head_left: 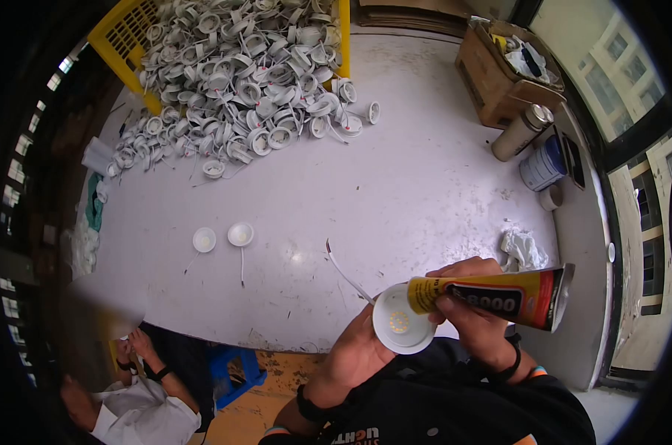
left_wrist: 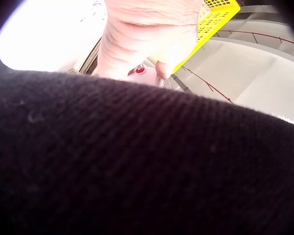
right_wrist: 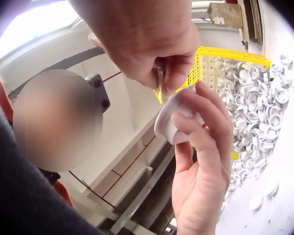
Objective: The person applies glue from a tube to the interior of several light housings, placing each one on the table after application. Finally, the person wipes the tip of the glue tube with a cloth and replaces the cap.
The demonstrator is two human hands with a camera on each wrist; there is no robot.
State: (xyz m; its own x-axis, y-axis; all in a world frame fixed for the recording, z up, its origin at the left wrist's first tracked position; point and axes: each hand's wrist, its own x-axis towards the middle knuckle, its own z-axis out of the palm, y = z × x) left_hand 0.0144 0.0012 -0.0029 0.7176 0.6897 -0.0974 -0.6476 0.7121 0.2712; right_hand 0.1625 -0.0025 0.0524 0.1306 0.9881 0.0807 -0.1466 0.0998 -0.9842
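Note:
My left hand (head_left: 354, 356) grips a round white LED downlight (head_left: 404, 340) by its rim and back, its face tilted up and showing a cluster of yellow LED dots. A lead wire (head_left: 347, 276) sticks out behind it. In my right hand (head_left: 478, 326) is a yellow and black glue tube (head_left: 525, 300) marked "8000", held with its narrow end over the downlight's face. The right wrist view shows the left fingers (right_wrist: 206, 142) curled round the downlight from behind; most of the tube is hidden there. Sleeve fabric covers much of the left wrist view.
Two similar white lamps (head_left: 240, 234) lie on the table (head_left: 314, 200) at left. A yellow crate (head_left: 345, 44) spills a heap of white lamp housings (head_left: 239, 81). At right stand a cardboard box (head_left: 492, 81), a bottle (head_left: 519, 133) and a blue-white tub (head_left: 541, 167). Another person (head_left: 150, 400) sits at lower left.

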